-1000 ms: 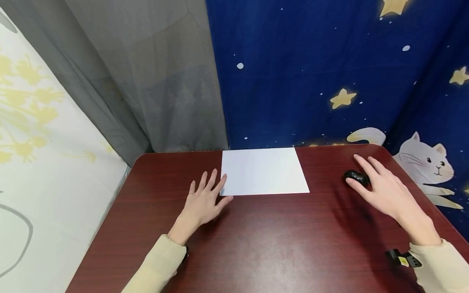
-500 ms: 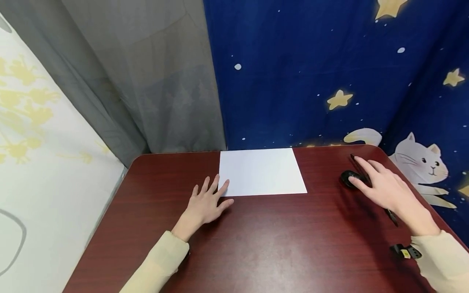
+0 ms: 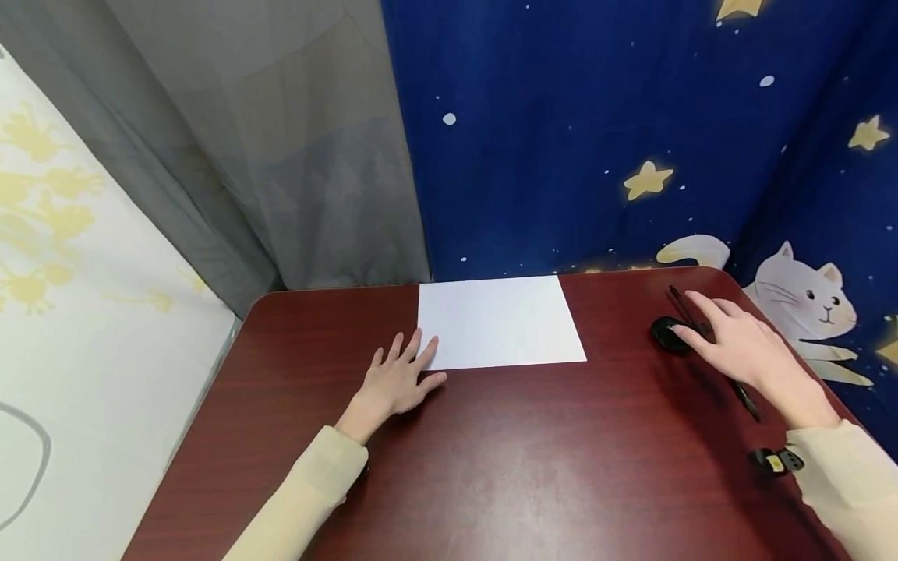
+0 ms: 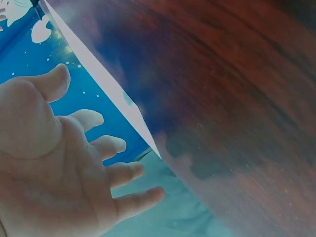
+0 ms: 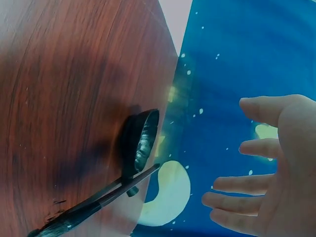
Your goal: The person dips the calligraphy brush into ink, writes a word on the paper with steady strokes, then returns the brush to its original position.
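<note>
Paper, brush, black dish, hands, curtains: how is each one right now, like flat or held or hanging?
Paper: flat, no marks visible.
Brush: not held, beside the black dish; touching it or not, can't tell.
Black dish: hollow side up; contents too dark to tell.
Left hand: fingers spread, holding nothing.
Right hand: fingers apart, holding nothing.
Grey curtain: hanging.
Blue curtain: hanging.

table (image 3: 533, 444): glossy wood-grain | sheet (image 3: 500, 323): smooth matt paper | curtains (image 3: 533, 156): matt cloth | dish (image 5: 143, 140): glossy | brush (image 5: 91, 208): bristled head
</note>
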Demonstrator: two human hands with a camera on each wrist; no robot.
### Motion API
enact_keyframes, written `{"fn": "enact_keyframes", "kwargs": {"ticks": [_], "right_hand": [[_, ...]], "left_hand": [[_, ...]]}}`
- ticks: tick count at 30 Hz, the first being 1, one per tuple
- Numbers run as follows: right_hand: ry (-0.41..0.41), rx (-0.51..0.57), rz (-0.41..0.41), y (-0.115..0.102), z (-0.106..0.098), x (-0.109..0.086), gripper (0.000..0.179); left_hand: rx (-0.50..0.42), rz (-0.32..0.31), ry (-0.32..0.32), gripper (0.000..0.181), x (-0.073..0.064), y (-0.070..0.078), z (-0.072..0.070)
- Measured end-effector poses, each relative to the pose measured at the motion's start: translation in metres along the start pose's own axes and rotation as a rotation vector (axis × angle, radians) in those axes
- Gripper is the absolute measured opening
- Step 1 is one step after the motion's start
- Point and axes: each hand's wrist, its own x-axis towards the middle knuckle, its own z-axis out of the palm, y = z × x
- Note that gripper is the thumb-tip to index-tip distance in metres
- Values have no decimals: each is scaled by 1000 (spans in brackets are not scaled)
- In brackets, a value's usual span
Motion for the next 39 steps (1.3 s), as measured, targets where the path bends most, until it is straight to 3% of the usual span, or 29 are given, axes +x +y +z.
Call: {"fn": "enact_keyframes", "kwargs": {"ticks": [23,39], "right_hand": [[-101,-11,62,12,9,17,73],[-133,-25,72,28,13,25,67]], "left_hand": [[-19,-63,-133,65,21,-15,9],[-2,-53,-153,63,25,-12,7]]}}
